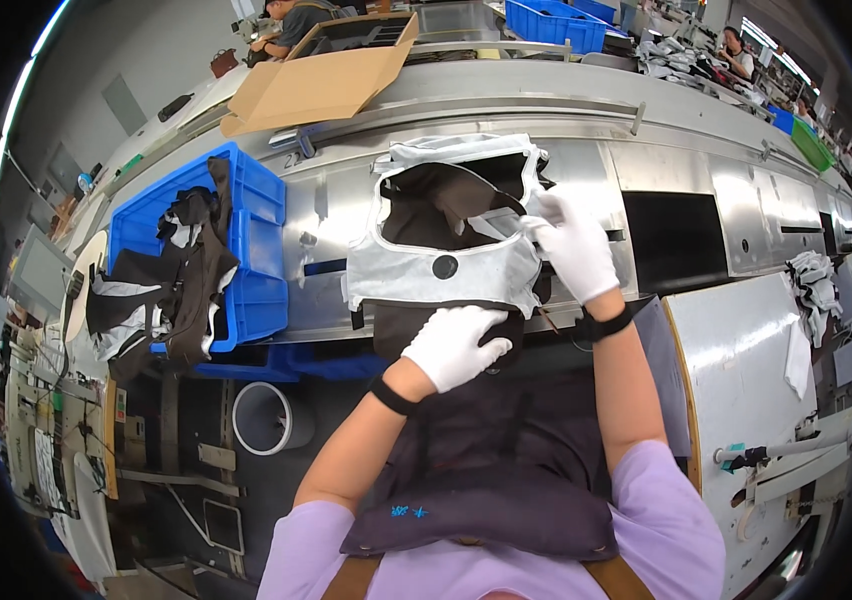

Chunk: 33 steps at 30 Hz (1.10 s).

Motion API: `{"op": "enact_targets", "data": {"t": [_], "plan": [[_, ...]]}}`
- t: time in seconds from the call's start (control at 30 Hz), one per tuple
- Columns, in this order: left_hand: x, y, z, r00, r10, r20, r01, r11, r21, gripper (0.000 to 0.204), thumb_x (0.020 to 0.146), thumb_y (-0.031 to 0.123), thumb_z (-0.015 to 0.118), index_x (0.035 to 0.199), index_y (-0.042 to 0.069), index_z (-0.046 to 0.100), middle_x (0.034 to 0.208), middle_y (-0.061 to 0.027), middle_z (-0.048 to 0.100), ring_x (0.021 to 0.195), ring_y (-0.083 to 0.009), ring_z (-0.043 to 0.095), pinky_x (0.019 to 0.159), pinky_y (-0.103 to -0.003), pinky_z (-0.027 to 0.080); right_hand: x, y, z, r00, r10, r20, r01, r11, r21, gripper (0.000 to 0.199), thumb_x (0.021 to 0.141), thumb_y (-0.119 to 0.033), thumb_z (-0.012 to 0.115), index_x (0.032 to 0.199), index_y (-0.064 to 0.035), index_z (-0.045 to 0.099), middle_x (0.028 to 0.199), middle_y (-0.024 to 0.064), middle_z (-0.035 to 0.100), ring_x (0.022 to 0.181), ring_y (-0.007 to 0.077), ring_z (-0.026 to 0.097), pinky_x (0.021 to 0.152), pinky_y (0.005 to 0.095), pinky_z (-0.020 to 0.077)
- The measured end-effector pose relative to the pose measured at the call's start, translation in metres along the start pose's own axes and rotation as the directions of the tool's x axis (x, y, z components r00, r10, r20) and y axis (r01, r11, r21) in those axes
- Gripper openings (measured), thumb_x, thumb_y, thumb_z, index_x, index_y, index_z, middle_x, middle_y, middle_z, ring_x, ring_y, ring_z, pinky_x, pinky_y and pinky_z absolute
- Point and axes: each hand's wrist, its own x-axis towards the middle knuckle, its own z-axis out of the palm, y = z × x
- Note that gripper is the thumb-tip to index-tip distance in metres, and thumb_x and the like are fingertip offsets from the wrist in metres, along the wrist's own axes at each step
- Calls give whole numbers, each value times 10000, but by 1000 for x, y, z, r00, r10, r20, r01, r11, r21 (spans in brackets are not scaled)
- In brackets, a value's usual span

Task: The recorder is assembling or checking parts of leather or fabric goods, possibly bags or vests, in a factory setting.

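Note:
A garment piece (391, 275), light grey with dark brown fabric and a round black patch, lies spread on the metal worktable. Through its wide opening, dark brown cloth (436, 200) shows. My left hand (454, 348), in a white glove, rests on the dark lower edge nearest me, with thumb and fingers apart. At the right side of the opening, my right hand (574, 240), also gloved in white, has its fingers bent together on the garment's edge. Its fingertips are partly hidden against the pale cloth.
On the left stands a blue crate (264, 240) with dark and grey fabric pieces (181, 260) hanging over its side. Below it is a white bin (291, 425). An open cardboard box (316, 90) sits behind the table rail. A white-topped table (736, 350) adjoins at right. Other people work farther off.

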Motion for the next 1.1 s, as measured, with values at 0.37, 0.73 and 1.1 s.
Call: {"op": "enact_targets", "data": {"t": [0.37, 0.73, 1.1], "plan": [[69, -160, -110, 639, -577, -509, 548, 805, -225, 686, 745, 357, 804, 1285, 26, 539, 1130, -181, 639, 1039, -283, 624, 888, -380, 510, 72, -12, 46, 912, 109, 395, 70, 908, -412, 395, 757, -437, 696, 938, -86, 710, 978, 141, 708, 977, 315, 657, 893, 380, 489], [39, -72, -146, 991, -131, 4, 6, 22, -1000, 81, 905, 67, 615, 959, 89, 558, 1040, -75, 612, 1017, -240, 613, 848, -456, 530, 75, -30, -29, 761, -593, -265, 414, 757, -505, 230, 743, 24, 564, 941, -92, 569, 857, 140, 553, 852, 372, 582, 767, 443, 489], [100, -89, -121, 895, -126, -429, -436, -35, -899, 44, 954, 48, 558, 987, 67, 579, 1222, -106, 610, 1215, -331, 546, 1146, -513, 343, 131, -15, -47, 992, 2, 124, 5, 998, -62, 203, 892, -100, 531, 1078, -85, 612, 852, 132, 666, 787, 303, 646, 665, 410, 520]]}}
